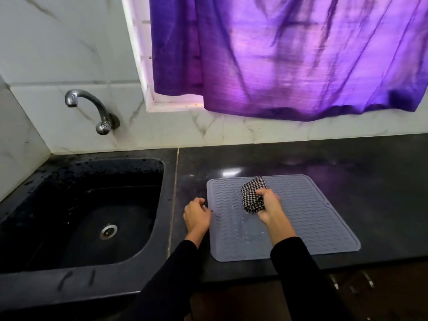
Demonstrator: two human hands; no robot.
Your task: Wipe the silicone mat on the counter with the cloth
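a purple curtain point(289, 56) hangs over the window, thin enough for light to glow through its creases. under it runs the dark polished surface point(347, 172), glossy and hard, with a deep black sink point(76, 269) sunk into its left part, water spots along its rim, and a curved metal tap point(92, 107) on the marbled wall tiles above.

the silicone mat point(324, 223) lies flat on the surface right of the sink, a grey rounded rectangle with a raised rim and wavy ribs; small drops glint on its near middle. the cloth point(252, 193), a soft black-and-white check weave, is bunched into a wad on the far middle of the mat.

the right hand point(269, 208) has its fingers point(262, 193) curled round the cloth, grasping it and pressing it onto the ribs. the left hand point(196, 215) rests at the mat's left edge with fingers curled in; whether they pinch the rim or merely press beside it cannot be told.

the wiping looks under way, with the wet near half likely still to do. to do it well, i judge the left hand should pin the edge so the light, flexible mat does not skid on the slick surface, while the cloth is drawn along the ribs, not across, so the weave reaches the grooves where water sits. a flatter fold would cover more.
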